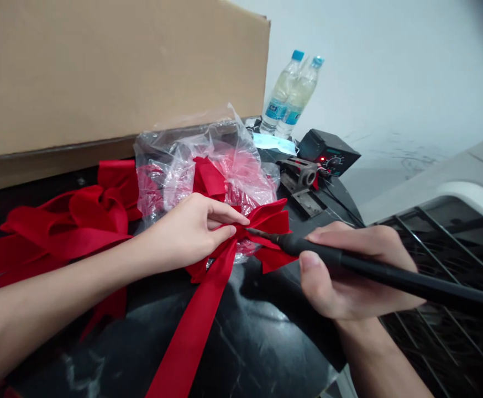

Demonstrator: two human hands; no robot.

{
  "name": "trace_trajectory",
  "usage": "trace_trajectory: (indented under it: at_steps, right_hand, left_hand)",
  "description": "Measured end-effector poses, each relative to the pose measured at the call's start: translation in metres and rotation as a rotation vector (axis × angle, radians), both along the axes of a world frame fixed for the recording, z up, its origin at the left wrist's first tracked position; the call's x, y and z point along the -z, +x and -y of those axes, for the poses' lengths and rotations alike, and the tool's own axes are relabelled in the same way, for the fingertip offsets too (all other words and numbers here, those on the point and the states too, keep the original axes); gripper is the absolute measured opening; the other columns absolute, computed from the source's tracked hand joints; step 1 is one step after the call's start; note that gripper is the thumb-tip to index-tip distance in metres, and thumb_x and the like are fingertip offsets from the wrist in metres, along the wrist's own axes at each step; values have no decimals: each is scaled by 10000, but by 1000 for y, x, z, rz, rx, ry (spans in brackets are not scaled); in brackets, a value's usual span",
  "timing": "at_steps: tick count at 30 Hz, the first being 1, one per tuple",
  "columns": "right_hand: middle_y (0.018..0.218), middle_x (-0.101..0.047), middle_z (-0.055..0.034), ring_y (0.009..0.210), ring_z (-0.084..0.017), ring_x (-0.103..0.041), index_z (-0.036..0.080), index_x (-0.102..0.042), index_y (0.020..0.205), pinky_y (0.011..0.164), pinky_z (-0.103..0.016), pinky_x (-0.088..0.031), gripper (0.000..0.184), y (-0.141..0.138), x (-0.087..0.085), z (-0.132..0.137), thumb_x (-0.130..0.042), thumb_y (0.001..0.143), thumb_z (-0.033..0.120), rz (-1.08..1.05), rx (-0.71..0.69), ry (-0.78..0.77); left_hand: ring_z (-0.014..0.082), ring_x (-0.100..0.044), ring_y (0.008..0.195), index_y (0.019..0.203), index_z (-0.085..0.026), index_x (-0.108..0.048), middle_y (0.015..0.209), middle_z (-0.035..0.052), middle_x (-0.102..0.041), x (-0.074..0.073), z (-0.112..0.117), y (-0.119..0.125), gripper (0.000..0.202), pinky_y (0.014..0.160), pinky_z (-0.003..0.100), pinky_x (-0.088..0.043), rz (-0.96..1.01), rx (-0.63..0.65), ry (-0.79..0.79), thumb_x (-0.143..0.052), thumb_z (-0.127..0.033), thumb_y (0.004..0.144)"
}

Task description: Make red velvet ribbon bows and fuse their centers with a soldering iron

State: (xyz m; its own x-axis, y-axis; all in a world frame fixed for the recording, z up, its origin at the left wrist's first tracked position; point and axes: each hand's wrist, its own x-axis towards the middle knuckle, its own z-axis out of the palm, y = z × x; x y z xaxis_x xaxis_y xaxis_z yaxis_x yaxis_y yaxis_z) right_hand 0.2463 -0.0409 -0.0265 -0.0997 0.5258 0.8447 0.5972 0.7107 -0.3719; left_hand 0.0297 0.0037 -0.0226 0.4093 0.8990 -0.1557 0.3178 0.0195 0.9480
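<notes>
Right hand [361, 287] holds soldering iron [320, 249] against looped red ribbon [266, 218].

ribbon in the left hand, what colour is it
Solid bright red: the ribbon pinched by the left hand shows best in the head view.

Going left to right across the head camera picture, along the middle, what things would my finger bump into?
Red ribbon bow → left hand → right hand → black wire rack
</notes>
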Motion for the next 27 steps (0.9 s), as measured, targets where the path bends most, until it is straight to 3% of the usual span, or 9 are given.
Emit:
trace_trajectory:
  at_steps: [16,27]
  right_hand:
    - [618,-666,41,428,-129,-570,228,-652,833,378,-258,-415,166,0,2,2,-735,691,206,53,54,-15]
    - [643,-679,56,465,-132,-611,238,-633,858,422,-257,-450,180,-1,2,4,-732,710,214,125,86,13]
  left_hand:
    - [226,-782,1040,1076,-199,-806,1089,18,-829,3,0,-2,228,916,276,-627,-4,33,22,-673,-189,891]
    - [216,-782,1035,1083,-189,-803,1091,16,-829,3,0,-1,229,927,262,-615,-19,35,41,-669,-195,897]
